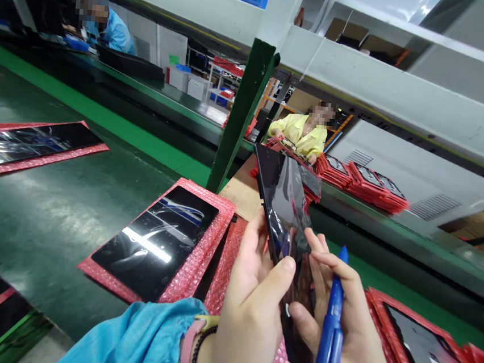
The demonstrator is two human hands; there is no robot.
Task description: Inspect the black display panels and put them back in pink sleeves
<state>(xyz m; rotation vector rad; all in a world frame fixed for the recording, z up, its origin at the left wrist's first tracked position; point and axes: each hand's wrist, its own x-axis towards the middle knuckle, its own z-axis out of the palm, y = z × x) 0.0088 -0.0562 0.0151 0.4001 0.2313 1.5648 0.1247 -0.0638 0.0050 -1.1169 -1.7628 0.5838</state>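
Note:
Tilted up in front of me is a glossy black screen panel (285,203), thin and rectangular. My left hand (251,302) grips its left edge, the thumb lying across the glossy face. On the opposite side my right hand (341,305) holds the lower right edge with thumb and fingers. A blue pen (330,333) is also tucked between the fingers of that hand, its tip pointing up. Just left of my hands, another black panel (154,241) lies on pink bubble wrap (201,246). The held panel's lower end is partly hidden by my hands.
A further panel (36,141) on pink wrap lies on the green work surface (64,204) at left. Wrapped panels (431,354) are stacked at right. A green post (244,113) stands ahead. Beyond it, a person in yellow (300,133) works beside red-wrapped stacks (365,185); another wears blue (117,32).

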